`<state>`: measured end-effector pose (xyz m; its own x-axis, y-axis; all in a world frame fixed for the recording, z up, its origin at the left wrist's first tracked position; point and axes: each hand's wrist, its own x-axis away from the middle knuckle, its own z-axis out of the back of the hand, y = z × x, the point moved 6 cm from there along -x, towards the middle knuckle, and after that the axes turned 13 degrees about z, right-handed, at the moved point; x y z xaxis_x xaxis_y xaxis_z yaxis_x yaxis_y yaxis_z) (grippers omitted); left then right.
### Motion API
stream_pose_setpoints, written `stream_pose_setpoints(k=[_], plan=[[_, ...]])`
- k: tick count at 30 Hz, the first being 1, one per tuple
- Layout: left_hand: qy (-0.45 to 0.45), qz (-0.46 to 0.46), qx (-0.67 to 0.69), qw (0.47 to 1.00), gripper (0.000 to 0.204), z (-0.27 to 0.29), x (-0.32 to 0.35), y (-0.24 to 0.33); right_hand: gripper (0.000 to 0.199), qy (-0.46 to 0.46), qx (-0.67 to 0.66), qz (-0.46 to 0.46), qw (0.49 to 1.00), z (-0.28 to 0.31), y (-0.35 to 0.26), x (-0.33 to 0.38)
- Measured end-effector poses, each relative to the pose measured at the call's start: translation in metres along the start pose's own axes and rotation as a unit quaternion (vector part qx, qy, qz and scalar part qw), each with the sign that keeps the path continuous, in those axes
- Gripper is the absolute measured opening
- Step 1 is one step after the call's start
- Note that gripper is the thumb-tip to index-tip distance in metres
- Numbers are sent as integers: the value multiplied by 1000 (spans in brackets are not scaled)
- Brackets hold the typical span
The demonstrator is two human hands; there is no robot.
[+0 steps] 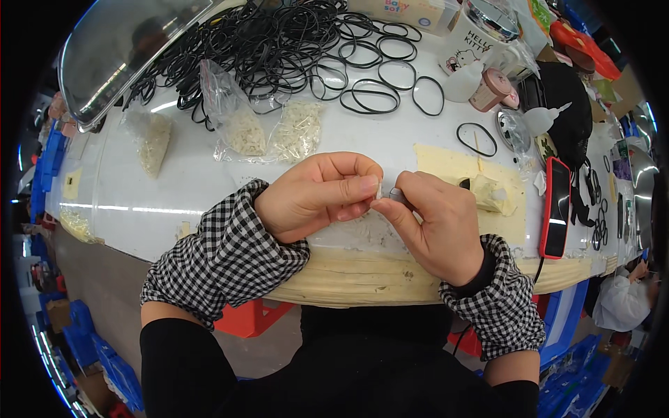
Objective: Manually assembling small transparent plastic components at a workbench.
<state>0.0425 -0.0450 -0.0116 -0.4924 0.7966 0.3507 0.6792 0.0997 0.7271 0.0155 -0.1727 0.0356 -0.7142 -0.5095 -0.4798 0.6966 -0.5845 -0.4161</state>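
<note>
Above the near edge of the table my hands meet, fingertips almost touching. My left hand (320, 195) is closed in a pinch on a small whitish piece (379, 189), too small to name. My right hand (439, 219) is closed too, thumb against forefinger, beside that piece. A bit of something grey (397, 194) shows at its fingers; its kind is hidden. Beyond my left hand lie clear plastic bags of small pale parts (297, 131). Just right of my right hand, a yellowish taped lump (493, 195) rests on a cream sheet (509, 226).
Many black rubber loops (258, 52) are heaped at the back, with single loops (428, 95) spread rightward. A red-cased phone (555, 209) with a cable lies at the right. Squeeze bottles (463, 83) and a white cup (463, 45) stand far right. Padding covers the near edge (376, 275).
</note>
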Motion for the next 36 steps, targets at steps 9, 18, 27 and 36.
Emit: stream_pose_setpoints(k=[9, 18, 27, 36], plan=[[-4, 1, -19, 1000, 18, 0, 1, 1, 34, 18, -1, 2, 1000, 0, 0, 0], [2, 16, -44, 999, 18, 0, 1, 3, 33, 22, 4, 3, 1000, 1, 0, 1], [123, -34, 109, 986, 8, 22, 4, 9, 20, 13, -49, -70, 996, -2, 19, 4], [136, -54, 145, 979, 14, 29, 5, 7, 16, -67, -31, -57, 996, -15, 17, 7]])
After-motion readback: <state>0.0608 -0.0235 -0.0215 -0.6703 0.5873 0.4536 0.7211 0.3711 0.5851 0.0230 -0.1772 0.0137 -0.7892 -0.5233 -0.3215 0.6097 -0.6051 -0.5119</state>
